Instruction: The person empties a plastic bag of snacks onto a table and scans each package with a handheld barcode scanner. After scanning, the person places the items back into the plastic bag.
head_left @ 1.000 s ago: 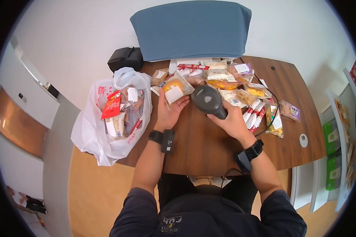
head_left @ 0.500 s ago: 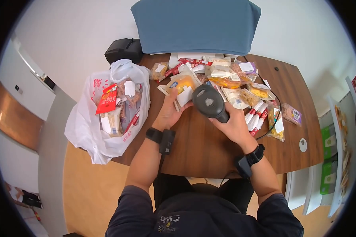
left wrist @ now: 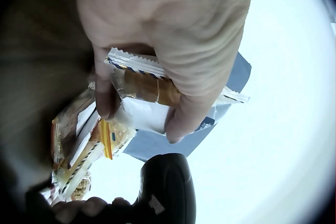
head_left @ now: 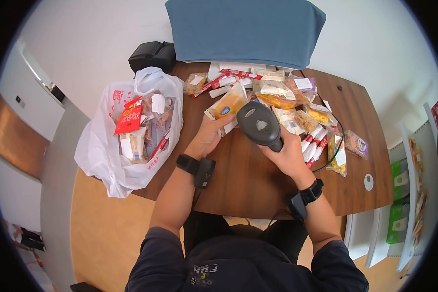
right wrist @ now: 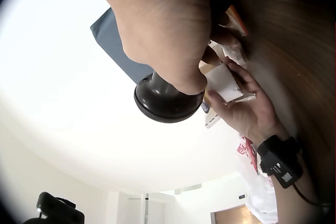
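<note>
My left hand [head_left: 208, 137] grips a clear-wrapped yellow bun [head_left: 228, 103], thumb on the near side and fingers beneath. In the left wrist view, a white label [left wrist: 144, 113] lies on the packet between thumb and fingers. The packet is tilted, and in the right wrist view its label [right wrist: 223, 83] shows close by the scanner. My right hand [head_left: 289, 153] holds a black handheld barcode scanner [head_left: 259, 124] by its handle, the head just right of the bun. Behind and right of the hands lie several packaged snacks [head_left: 275, 90], some with white labels.
On the left stands a white plastic bag [head_left: 100, 158] holding wrapped snacks and a red packet [head_left: 130, 117]. A black box-shaped device [head_left: 153, 56] and a blue cloth-covered object [head_left: 246, 34] are at the back. The scanner's cable runs over the right side of the wooden table [head_left: 228, 190].
My left hand has turned and tilted the bun packet, so its label, facing up before, is mostly hidden from the head view. The scanner stays nearly in place; the head view has shifted slightly.
</note>
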The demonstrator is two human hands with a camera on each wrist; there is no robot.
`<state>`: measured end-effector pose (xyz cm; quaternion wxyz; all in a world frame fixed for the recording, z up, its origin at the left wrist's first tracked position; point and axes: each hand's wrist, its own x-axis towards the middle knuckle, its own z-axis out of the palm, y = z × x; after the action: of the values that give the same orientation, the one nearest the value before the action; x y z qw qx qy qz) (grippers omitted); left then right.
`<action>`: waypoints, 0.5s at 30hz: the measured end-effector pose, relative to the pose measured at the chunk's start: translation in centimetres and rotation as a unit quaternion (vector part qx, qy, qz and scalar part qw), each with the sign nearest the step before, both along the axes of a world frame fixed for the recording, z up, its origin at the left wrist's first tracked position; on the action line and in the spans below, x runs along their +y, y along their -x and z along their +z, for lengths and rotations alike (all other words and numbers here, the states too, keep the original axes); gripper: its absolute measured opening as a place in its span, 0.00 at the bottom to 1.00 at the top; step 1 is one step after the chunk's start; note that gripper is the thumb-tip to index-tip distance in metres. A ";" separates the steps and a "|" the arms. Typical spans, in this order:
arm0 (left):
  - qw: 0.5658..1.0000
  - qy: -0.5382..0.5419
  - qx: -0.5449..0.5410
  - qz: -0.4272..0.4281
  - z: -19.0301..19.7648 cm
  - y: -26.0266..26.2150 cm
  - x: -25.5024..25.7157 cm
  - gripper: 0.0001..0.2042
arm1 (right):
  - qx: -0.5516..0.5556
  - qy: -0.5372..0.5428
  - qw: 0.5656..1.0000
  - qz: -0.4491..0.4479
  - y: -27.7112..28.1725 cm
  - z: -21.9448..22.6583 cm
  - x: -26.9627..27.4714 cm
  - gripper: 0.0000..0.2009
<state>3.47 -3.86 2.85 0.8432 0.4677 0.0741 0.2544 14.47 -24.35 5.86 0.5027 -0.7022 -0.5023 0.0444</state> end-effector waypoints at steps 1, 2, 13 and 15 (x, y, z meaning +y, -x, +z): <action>1.000 0.001 -0.001 0.001 -0.1 0.0 0.1 0.25 | -0.001 -0.003 1.000 -0.003 0.1 0.0 0.0 0.17; 1.000 -0.016 0.023 -0.002 -0.1 0.0 0.2 0.26 | -0.002 -0.006 1.000 -0.006 0.1 0.0 0.1 0.17; 0.721 -0.602 0.035 0.341 0.3 -0.5 -0.1 0.35 | -0.002 0.014 1.000 -0.013 0.2 0.1 0.1 0.19; 0.705 -0.610 0.061 0.357 0.5 -0.3 -0.1 0.33 | -0.006 0.021 1.000 -0.013 0.3 0.2 0.1 0.19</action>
<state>3.81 -4.00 3.34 0.2140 0.8331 0.1150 0.4970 14.17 -24.26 6.03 0.4855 -0.7191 -0.4952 0.0446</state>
